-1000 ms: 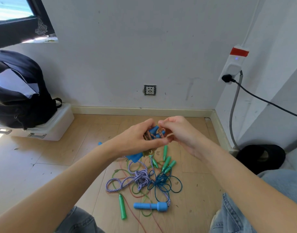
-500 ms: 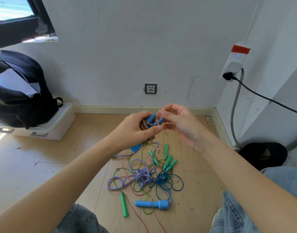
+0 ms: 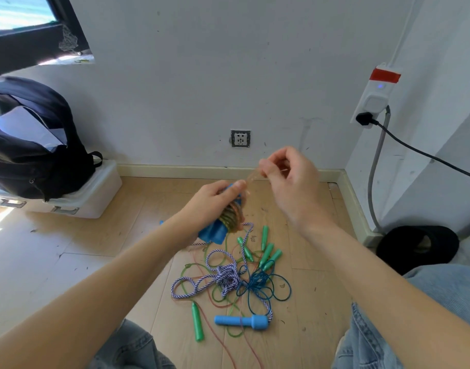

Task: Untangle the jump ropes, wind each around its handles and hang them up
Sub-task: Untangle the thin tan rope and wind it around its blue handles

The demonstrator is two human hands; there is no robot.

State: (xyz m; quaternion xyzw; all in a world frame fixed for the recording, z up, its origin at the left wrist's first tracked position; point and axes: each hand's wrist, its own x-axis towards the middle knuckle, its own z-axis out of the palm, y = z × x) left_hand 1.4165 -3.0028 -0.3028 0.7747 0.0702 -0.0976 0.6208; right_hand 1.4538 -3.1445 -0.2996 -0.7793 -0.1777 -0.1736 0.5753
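My left hand (image 3: 212, 199) grips a pair of blue handles (image 3: 213, 233) with orange-brown rope (image 3: 232, 215) wound around them. My right hand (image 3: 289, 179) is raised up and to the right, pinching the free end of that rope (image 3: 251, 178), which runs taut to the bundle. On the floor below lies a tangle: a blue-and-white braided rope (image 3: 225, 278) knotted in the middle, a dark blue cord (image 3: 263, 286), thin green and red cords, several green handles (image 3: 267, 251), one more green handle (image 3: 197, 324) and a light blue handle (image 3: 241, 321).
A black backpack (image 3: 34, 145) sits on a white plastic box (image 3: 95, 193) at the left wall. A wall socket (image 3: 240, 138) is straight ahead. A power strip (image 3: 375, 99) with a black cable hangs on the right wall, above a black round object (image 3: 415, 249). My knees frame the pile.
My right hand has pulled away from the bundle, up and to the right, drawing the rope end out. My left hand has lowered and tilted the wound handles.
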